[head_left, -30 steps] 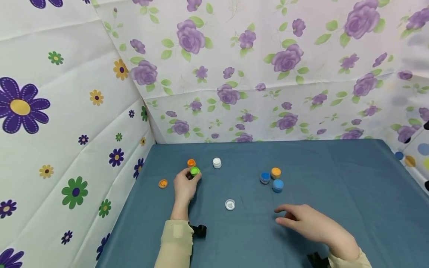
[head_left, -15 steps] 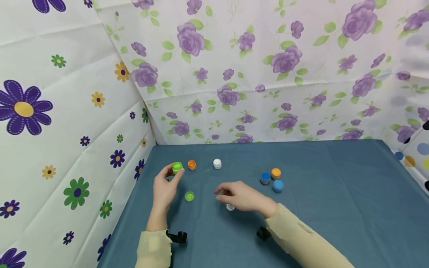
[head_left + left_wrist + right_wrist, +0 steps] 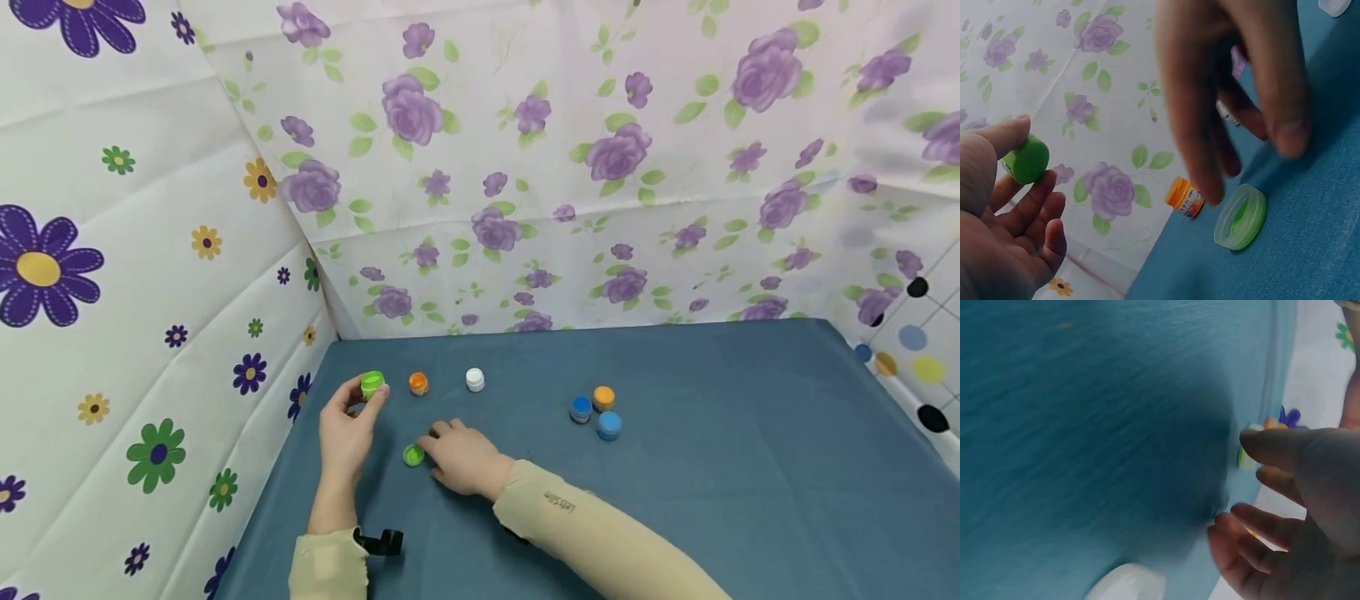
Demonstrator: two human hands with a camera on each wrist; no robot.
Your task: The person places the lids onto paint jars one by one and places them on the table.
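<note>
My left hand (image 3: 347, 433) pinches a small green paint jar (image 3: 372, 384) between thumb and fingers, raised over the left side of the table. In the left wrist view the jar (image 3: 1027, 159) shows a smooth green surface. A green lid (image 3: 413, 455) lies on the cloth with its hollow side up. My right hand (image 3: 463, 457) is over the table just right of that lid, its fingers relaxed and hanging down with nothing between them. In the left wrist view a small gap shows between its fingertips and the lid (image 3: 1241, 217).
Behind the lid stand an orange jar (image 3: 418, 383) and a white jar (image 3: 475, 380). Dark blue (image 3: 581, 409), light blue (image 3: 609, 426) and yellow-orange (image 3: 603, 398) jars cluster to the right. A white lid (image 3: 1130, 584) lies near my right hand. Flowered sheets (image 3: 495, 167) hang behind the table.
My left hand has carried the green jar left, uncovering the green lid on the cloth. From the right side, my right hand has travelled left to the lid. The head view has shifted slightly.
</note>
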